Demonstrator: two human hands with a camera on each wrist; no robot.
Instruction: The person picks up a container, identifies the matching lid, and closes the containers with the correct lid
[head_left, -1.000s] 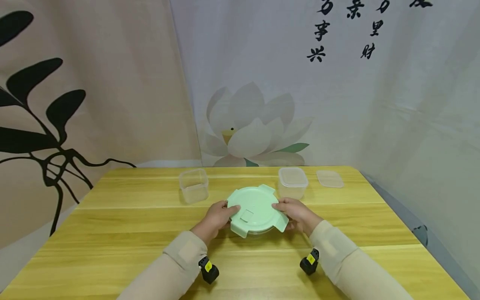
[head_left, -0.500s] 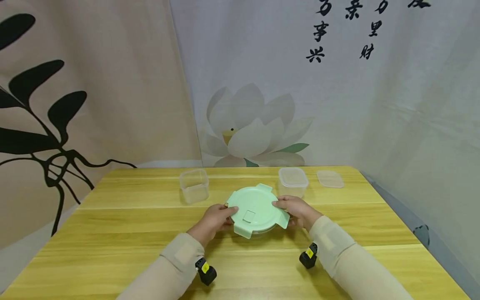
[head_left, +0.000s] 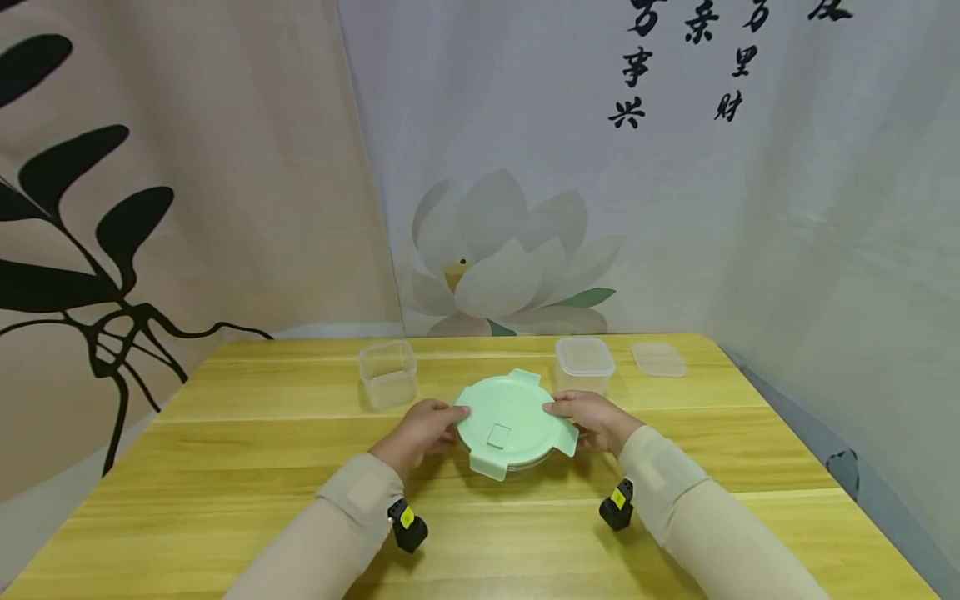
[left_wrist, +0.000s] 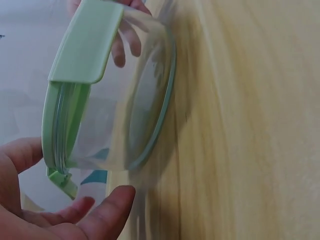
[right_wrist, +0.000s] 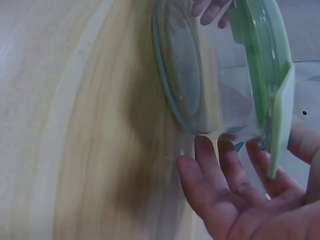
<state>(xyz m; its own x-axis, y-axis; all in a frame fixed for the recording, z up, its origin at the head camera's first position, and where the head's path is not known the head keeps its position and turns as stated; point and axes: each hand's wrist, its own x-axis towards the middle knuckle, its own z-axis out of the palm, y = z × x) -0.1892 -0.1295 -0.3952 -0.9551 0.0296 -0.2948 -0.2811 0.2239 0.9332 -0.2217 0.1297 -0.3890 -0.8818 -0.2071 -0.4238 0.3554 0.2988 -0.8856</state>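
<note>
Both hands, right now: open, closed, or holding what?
Left hand: holding one side of the round, green-lidded glass container.
Right hand: holding the opposite side of the same container.

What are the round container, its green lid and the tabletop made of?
Round container: probably glass, clear and glossy; see-through wall, greenish base edge. Clear plastic not ruled out.
Green lid: likely plastic, smooth, satin; opaque, even colour, moulded-looking flaps.
Tabletop: wood or wood-look laminate, slight sheen; streaky yellow-brown grain. Solid or printed: can't tell.
</note>
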